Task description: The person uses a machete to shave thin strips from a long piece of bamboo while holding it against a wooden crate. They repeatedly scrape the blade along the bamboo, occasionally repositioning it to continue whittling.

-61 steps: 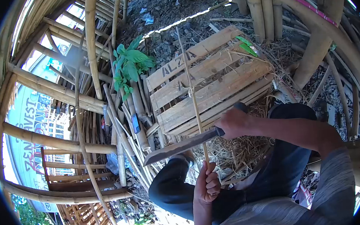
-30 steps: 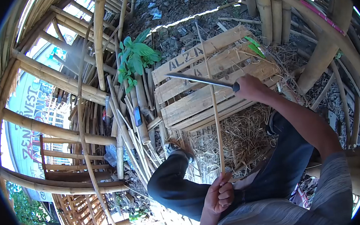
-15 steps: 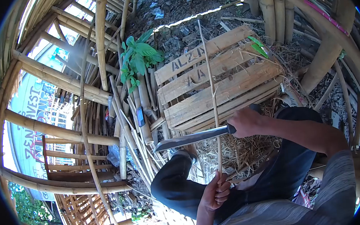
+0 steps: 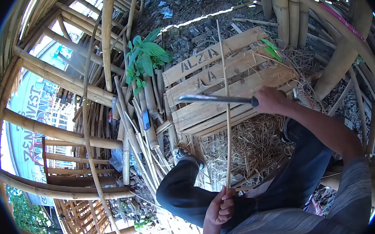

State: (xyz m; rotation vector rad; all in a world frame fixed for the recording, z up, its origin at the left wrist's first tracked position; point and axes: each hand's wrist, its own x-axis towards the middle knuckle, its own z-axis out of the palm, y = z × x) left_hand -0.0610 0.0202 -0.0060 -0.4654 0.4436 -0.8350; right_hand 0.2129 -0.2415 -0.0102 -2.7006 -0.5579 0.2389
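Observation:
My left hand [image 4: 220,207] is closed around the lower end of a long, thin bamboo strip [image 4: 228,144], close over my lap. From there the strip runs up and away from me, overlapping a wooden slatted crate [image 4: 232,76]. My right hand [image 4: 273,100] grips the dark handle of a machete [image 4: 221,99], its long blade pointing left. The blade lies across the strip in this view, above the crate's near slats. Below it, a heap of bamboo shavings [image 4: 256,149] lies between my legs.
Cut bamboo strips [image 4: 139,143] and poles lie to the left, with a phone [image 4: 146,119] resting on one. A leafy green plant [image 4: 145,58] stands beside the crate. A green-bladed object [image 4: 271,50] lies on its far right corner. Bamboo framing [image 4: 65,131] closes in the left side.
My right hand has moved up and away from me along the strip with the machete. The strip's far end has shifted slightly right; my left hand stays nearly in place.

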